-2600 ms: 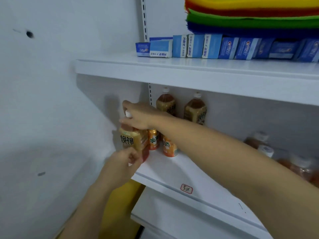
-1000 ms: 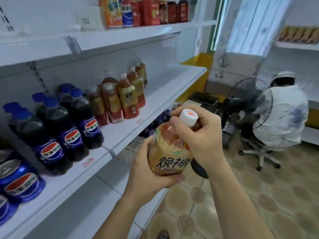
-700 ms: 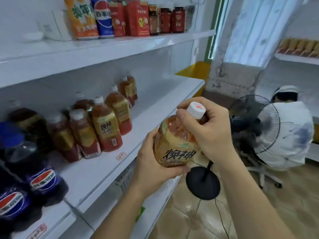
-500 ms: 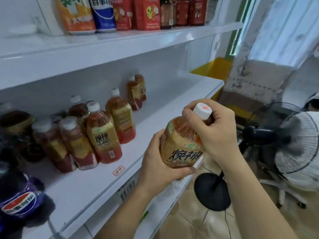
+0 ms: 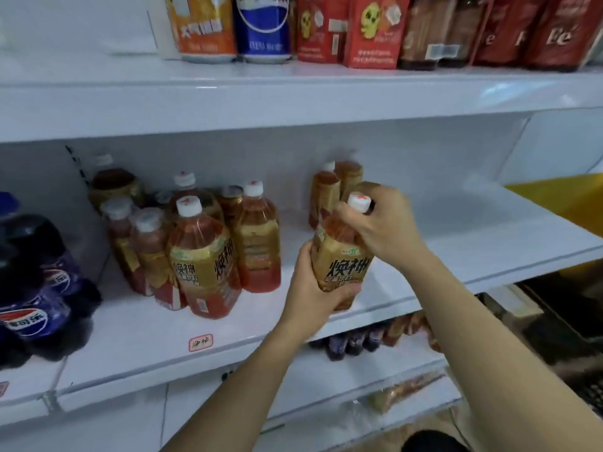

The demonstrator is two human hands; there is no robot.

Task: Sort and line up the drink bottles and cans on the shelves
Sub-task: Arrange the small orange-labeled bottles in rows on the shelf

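Both hands clamped on one clear plastic bottle of amber tea with a gold label and white cap (image 5: pixel 341 256). Left hand (image 5: pixel 318 288) wraps the lower body and base from the left; right hand (image 5: pixel 380 228) curls over the shoulder and neck, fingers round the cap. Bottle's long axis is near upright, top tipped slightly right, label facing the camera.

It sits over the front half of the white middle shelf (image 5: pixel 440 243). Can't tell if the base touches the shelf or hangs just above it; the left hand's fingers hide the underside.

Key relation: the matching cluster of tea bottles (image 5: pixel 199 243) stands to the left of the held bottle, with a strip of bare shelf between. My read: the next move is a short slide left to join that cluster, so the left hand leads and is the nearer one. Its knuckles would meet the rightmost cluster bottle (image 5: pixel 257 238) first, so it probably needs to let go early.

Just behind the held bottle: two more tea bottles at the back wall (image 5: pixel 329 194), partly hidden by the right hand. Pushing back risks knocking them.

Further left: dark cola bottles with blue labels (image 5: pixel 36 288). Upper shelf: orange can (image 5: pixel 200 27), blue cola can (image 5: pixel 262 26), red cartons (image 5: pixel 346 31). White price tag (image 5: pixel 200 343) on the shelf edge.
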